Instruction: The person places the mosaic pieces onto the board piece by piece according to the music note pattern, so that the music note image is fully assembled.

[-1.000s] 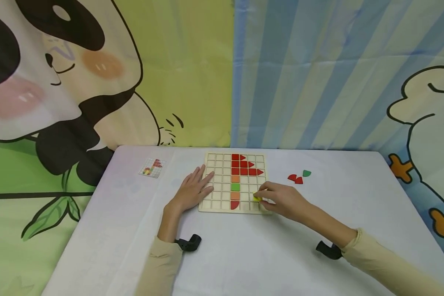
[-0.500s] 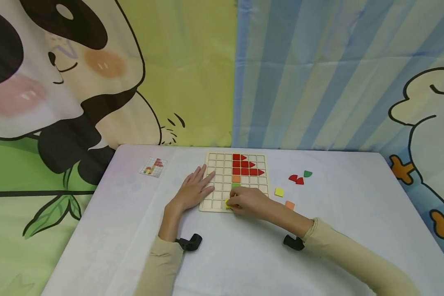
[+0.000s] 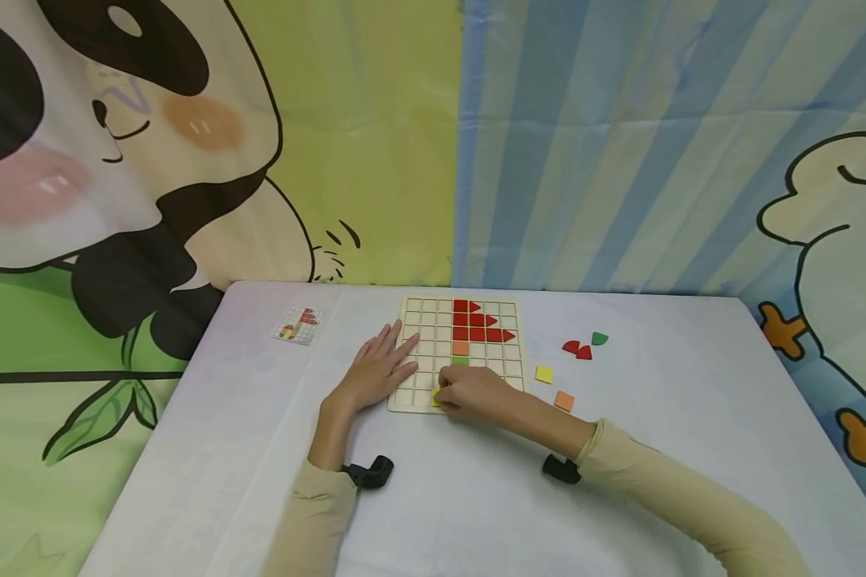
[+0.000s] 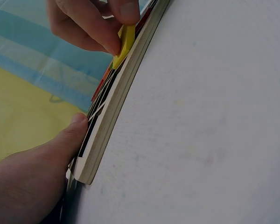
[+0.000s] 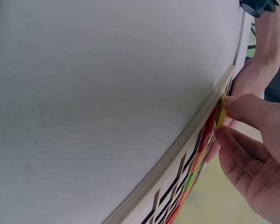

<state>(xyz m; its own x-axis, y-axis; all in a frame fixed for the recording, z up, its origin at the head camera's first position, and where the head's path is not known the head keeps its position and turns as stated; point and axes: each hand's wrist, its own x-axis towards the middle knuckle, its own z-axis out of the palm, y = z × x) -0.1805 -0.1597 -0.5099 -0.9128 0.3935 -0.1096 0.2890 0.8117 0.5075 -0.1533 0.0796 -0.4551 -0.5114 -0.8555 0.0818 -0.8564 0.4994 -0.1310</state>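
Note:
A wooden grid board (image 3: 418, 357) lies on the white table. Red pieces (image 3: 472, 320) fill part of its upper rows, with an orange square (image 3: 460, 348) and a partly covered green square (image 3: 460, 361) below them. Between thumb and fingers, my right hand (image 3: 478, 393) pinches a yellow tile (image 4: 125, 44) at the board's near row. The tile stands tilted on its edge in the left wrist view. My left hand (image 3: 375, 367) rests with spread fingers on the board's left edge. Its thumb (image 4: 74, 133) touches the rim. The right hand covers some lower cells.
Right of the board lie a loose yellow square (image 3: 544, 374) and an orange square (image 3: 564, 401). Farther right are two red pieces (image 3: 584, 353) and a green rounded piece (image 3: 600, 339). A small pattern card (image 3: 299, 325) lies at the left.
My right hand has carried the yellow tile left from the board's right side to its near row, uncovering the loose yellow and orange squares. My left hand has stayed in place.

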